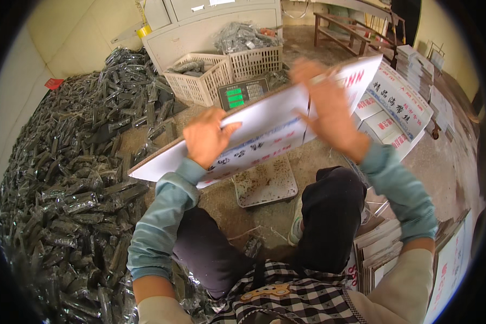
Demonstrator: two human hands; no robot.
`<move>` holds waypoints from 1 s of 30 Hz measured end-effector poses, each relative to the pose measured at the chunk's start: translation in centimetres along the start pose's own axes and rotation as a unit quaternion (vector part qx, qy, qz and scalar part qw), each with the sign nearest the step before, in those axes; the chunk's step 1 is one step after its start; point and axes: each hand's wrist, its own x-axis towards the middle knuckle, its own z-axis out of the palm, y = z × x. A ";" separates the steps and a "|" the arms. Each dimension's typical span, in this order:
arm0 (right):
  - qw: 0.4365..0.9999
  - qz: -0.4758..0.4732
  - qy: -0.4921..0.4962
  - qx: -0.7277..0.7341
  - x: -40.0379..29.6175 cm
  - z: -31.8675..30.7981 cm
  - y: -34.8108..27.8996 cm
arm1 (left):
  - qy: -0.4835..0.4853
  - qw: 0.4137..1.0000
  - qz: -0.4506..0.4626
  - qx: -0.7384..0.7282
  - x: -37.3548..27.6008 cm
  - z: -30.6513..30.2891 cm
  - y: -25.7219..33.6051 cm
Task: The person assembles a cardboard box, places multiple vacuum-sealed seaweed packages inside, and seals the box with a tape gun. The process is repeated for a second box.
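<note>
A white printed cardboard carton [263, 129], folded flat, is held up slantwise in front of me. My left hand [207, 137] grips its upper edge, with the thumb on the printed face. My right hand [328, 105], blurred, lies across the carton's right part with its fingers spread; whether it grips the board is unclear. Beneath the carton is the speckled metal pan of a scale [265, 182], partly covered by it. Behind the board stands the scale's display [243, 94] with lit green readouts.
Plastic-wrapped dark packets [77, 194] are heaped on the left. Two plastic crates [255, 62] with bags stand ahead, before a metal cabinet [178, 36]. An open printed carton [405, 101] holding small boxes is at right. Flattened cartons [378, 251] stand beside my right knee.
</note>
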 end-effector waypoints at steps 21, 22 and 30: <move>0.984 -0.010 -0.095 0.149 -6.4 10.1 4.5 | -0.427 0.882 -0.024 0.197 3.4 5.2 -8.9; 0.984 -0.010 -0.110 0.142 -6.6 9.3 4.9 | -0.435 0.870 -0.074 0.221 3.2 4.1 -9.5; 0.970 0.013 -0.191 0.150 -8.7 3.0 9.1 | -0.233 0.892 -0.305 0.240 2.3 6.4 -21.9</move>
